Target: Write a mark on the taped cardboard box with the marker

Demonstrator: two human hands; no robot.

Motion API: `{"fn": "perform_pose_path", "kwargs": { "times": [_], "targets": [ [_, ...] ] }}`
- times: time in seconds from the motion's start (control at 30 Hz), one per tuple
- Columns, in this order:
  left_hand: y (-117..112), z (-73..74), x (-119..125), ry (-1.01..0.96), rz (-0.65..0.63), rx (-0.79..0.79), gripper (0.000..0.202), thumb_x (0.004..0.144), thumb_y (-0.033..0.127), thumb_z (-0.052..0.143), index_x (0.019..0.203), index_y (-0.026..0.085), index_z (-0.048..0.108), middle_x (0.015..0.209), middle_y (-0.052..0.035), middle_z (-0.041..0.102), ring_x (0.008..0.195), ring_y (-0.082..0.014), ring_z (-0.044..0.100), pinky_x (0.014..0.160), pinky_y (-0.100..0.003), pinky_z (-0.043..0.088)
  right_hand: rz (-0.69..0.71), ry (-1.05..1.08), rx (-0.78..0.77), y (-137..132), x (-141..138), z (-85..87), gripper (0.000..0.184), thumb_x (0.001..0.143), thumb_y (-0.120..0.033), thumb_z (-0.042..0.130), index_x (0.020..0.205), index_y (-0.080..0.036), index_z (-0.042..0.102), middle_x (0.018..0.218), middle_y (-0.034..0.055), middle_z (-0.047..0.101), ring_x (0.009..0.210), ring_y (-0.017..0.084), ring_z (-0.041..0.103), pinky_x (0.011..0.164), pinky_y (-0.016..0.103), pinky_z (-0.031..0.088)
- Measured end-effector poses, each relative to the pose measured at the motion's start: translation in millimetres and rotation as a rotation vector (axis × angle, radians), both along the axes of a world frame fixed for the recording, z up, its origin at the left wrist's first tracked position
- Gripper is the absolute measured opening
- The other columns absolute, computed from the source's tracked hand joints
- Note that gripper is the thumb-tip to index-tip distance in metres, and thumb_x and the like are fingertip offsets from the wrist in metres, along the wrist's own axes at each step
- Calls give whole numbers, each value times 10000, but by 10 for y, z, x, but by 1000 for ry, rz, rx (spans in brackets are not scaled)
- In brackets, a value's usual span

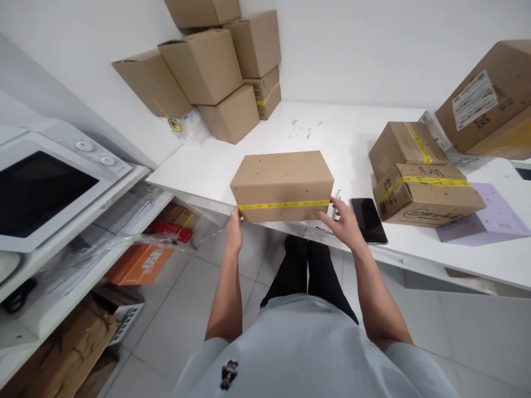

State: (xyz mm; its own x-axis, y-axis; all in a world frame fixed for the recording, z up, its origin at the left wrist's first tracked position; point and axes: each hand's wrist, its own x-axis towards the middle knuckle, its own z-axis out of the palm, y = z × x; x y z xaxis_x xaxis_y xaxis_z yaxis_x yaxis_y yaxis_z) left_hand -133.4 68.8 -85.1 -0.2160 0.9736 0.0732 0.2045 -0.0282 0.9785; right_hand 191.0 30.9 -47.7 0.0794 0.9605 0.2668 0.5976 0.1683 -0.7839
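A brown cardboard box (282, 185) with a band of yellow tape along its front is at the front edge of the white table. My left hand (234, 229) grips its lower left end, thumb up along the side and the other fingers hidden behind the box. At the lower right corner, my right hand (342, 221) has its fingers bent against the box. Just right of that hand lies a black tablet (368, 221). A pen (338, 194) is partly visible between the box and the tablet.
Brown boxes (203, 66) are stacked at the back left. On the right stand taped boxes (427, 193), a lilac box (489, 221) and a large carton (489, 99). A microwave (50, 177) sits on a shelf at left, above an orange box (139, 264).
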Motion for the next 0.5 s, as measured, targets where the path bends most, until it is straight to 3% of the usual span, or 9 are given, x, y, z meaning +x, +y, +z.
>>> {"fn": "perform_pose_path", "kwargs": {
  "times": [0.1, 0.23, 0.37, 0.5],
  "targets": [
    [-2, 333, -2, 99, 15, 137, 720, 952, 716, 234, 1421, 265, 542, 1459, -80, 568, 1388, -220, 499, 1134, -387, 418, -19, 65, 96, 47, 33, 196, 570, 874, -573, 575, 1354, -267, 561, 1316, 114, 636, 1159, 288, 590, 935, 482, 500],
    [23, 692, 118, 318, 77, 214, 667, 958, 657, 359, 1459, 241, 504, 1530, -92, 496, 1434, -235, 434, 1214, -398, 314, -111, 52, 88, 168, 48, 364, 711, 857, -602, 578, 1457, -241, 459, 1330, 140, 614, 1187, 306, 557, 975, 517, 474],
    [37, 817, 263, 407, 53, 242, 623, 974, 578, 420, 1511, 261, 413, 1556, -93, 462, 1398, -240, 470, 1194, -419, 343, -57, -7, 63, 228, 45, 447, 719, 895, -582, 538, 1507, -252, 357, 1365, 146, 586, 1163, 295, 559, 978, 519, 471],
    [6, 846, 305, 572, 3, 313, 510, 1017, 516, 340, 1419, 266, 531, 1422, -93, 578, 1296, -231, 533, 1127, -420, 403, 28, -129, 114, 203, 45, 531, 574, 927, -551, 510, 1417, -259, 452, 1352, 137, 576, 1211, 298, 534, 1018, 508, 450]
  ]
}}
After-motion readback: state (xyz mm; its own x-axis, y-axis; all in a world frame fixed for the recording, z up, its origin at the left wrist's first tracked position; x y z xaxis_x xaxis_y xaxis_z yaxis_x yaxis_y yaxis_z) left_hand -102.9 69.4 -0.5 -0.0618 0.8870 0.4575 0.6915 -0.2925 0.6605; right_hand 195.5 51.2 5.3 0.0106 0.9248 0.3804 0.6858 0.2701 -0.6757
